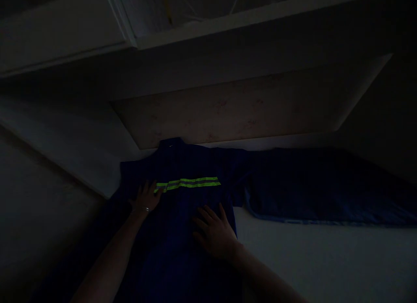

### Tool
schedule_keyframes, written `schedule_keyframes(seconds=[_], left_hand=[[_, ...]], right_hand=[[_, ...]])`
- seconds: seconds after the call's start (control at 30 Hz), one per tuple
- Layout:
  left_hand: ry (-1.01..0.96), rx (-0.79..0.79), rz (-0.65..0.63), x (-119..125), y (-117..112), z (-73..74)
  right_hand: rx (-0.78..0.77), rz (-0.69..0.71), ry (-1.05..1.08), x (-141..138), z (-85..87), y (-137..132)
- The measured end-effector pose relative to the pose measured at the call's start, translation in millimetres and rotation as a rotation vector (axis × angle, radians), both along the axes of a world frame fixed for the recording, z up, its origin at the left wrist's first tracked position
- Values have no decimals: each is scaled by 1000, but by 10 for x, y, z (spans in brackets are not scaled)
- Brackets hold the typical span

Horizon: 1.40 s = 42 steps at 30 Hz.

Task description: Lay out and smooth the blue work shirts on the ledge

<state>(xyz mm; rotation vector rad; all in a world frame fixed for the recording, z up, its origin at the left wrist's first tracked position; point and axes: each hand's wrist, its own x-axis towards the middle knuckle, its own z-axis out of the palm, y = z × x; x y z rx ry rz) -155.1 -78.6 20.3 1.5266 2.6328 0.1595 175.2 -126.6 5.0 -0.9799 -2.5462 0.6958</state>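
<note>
Left hand point(145, 200), right hand point(215, 232) palm-down on shirt point(179, 220), fingers apart, nothing clamped; likely pressing it flat. Stripe point(198, 182) beyond right hand.

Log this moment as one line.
left hand: over left end of reflective stripe | right hand: palm-down on blue collared work garment | garment: laid out, collar farthest

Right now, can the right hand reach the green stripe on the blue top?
Probably yes: the right hand is near the reflective green stripe, and the left hand covers just one end.
</note>
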Motion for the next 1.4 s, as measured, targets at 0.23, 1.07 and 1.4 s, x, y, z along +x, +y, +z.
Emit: schedule_keyframes(seconds=[0.23,1.07,1.4], left_hand=[[41,-55,30,-504,163,-316],[-865,-25,-461,3234,334,230],[-626,-52,-419,3851,1136,112]], right_hand=[[-182,-62,422,15,-53,165],[140,-1001,-310,2151,14,1645],[168,-1042,31,2321,-97,1554]])
